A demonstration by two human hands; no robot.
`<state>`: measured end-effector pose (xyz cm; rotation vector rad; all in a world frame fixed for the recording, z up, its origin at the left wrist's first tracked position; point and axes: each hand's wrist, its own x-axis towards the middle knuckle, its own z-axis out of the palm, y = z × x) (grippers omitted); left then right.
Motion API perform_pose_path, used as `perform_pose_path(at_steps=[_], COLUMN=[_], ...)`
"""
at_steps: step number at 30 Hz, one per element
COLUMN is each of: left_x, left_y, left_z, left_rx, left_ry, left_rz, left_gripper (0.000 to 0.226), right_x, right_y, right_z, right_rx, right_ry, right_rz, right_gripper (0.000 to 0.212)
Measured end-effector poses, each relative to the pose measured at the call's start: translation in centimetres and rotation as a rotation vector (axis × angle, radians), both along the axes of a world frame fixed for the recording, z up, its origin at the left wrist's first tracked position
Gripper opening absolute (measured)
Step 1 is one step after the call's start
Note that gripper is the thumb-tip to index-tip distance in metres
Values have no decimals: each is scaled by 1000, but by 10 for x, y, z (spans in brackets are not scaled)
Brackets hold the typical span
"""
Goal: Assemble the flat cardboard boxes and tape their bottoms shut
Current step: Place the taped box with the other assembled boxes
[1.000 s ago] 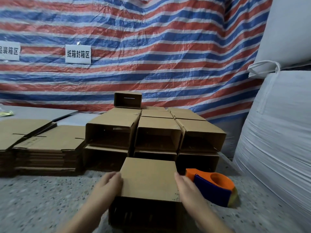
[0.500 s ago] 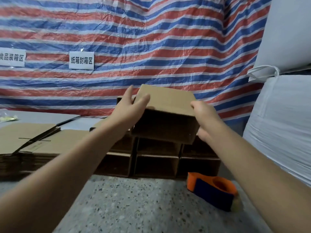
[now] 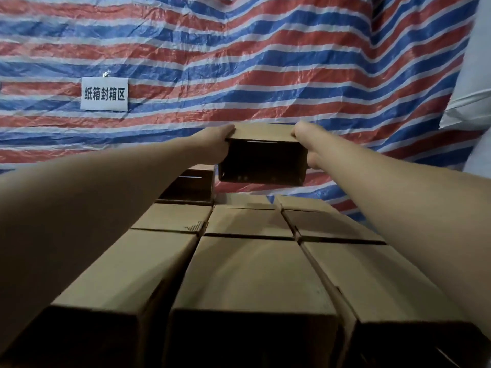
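Note:
An assembled brown cardboard box (image 3: 261,163) hangs in the air at arm's length, its open mouth facing me. My left hand (image 3: 212,146) grips its left side and my right hand (image 3: 305,144) grips its right side, thumbs on the top panel. It hovers above the back row of a stack of assembled boxes (image 3: 247,264) that fills the lower half of the view. One more box (image 3: 190,187) stands on top of the stack at the back left, just left of and below the held one.
A striped red, white and blue tarpaulin (image 3: 239,62) hangs right behind the stack, with a white paper sign (image 3: 104,93) pinned to it. A white bulk bag (image 3: 475,88) rises at the right edge.
Both hands lifted the box from the floor and carried it forward over the stack towards the back. My view moved up close above the boxes; the tape dispenser and flat boxes left view.

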<state>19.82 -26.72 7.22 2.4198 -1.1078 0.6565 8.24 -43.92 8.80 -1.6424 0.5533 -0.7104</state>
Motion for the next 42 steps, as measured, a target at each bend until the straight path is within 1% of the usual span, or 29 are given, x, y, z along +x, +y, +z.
perform_pose_path(at_steps=[3,6,9,11,13,15,17,18,19,20,22,23,24,25,28,31,33,35,36,39,40,42], left_x=[48,80,103,117,128,134,137,137,137,136,130,125,118,110,79,27,-18,-64,-87,-152,-170,-201], left_y=[-29,-50,-62,-68,-70,-69,-64,-63,-59,-58,-56,-54,-51,-47,-26,6,30,57,69,108,122,145], left_z=[-13,-26,-30,-34,-39,-41,-45,-48,-51,-53,-53,-50,-45,-39,-22,-2,7,9,10,7,4,-2], left_rx=[61,116,217,298,356,373,412,438,452,458,440,427,406,376,279,177,94,-4,-37,-81,-100,-151], left_ry=[-14,-16,-95,-150,-193,-220,-208,-193,-165,-130,-75,-73,-89,-113,-171,-171,-162,-174,-183,-154,-151,-171], left_rz=[57,110,172,204,226,229,233,239,246,245,236,230,228,230,232,182,116,47,12,-66,-87,-135], left_gripper=[54,56,51,50,51,50,47,45,44,48,70,80,85,85,73,53,42,40,41,47,48,48], right_x=[51,91,124,139,150,157,162,163,163,163,154,148,142,135,104,57,17,-23,-43,-97,-114,-147], right_y=[-31,-52,-68,-76,-80,-80,-78,-77,-74,-72,-66,-63,-60,-57,-39,-9,15,42,55,93,104,125], right_z=[-10,-23,-33,-40,-46,-50,-58,-63,-67,-69,-66,-61,-55,-48,-29,-15,-12,-15,-17,-23,-25,-28], right_rx=[-2,28,53,52,51,49,26,1,-29,-61,-160,-201,-229,-251,-295,-321,-331,-344,-347,-355,-356,-385], right_ry=[59,83,94,100,108,130,191,221,234,244,274,280,273,261,251,187,139,91,62,-49,-93,-161], right_rz=[22,40,29,36,46,68,88,93,106,108,55,18,-14,-26,-9,-17,-13,-24,-33,-68,-88,-143], right_gripper=[20,32,39,40,36,26,17,18,23,32,48,57,60,59,55,56,52,49,45,24,21,26])
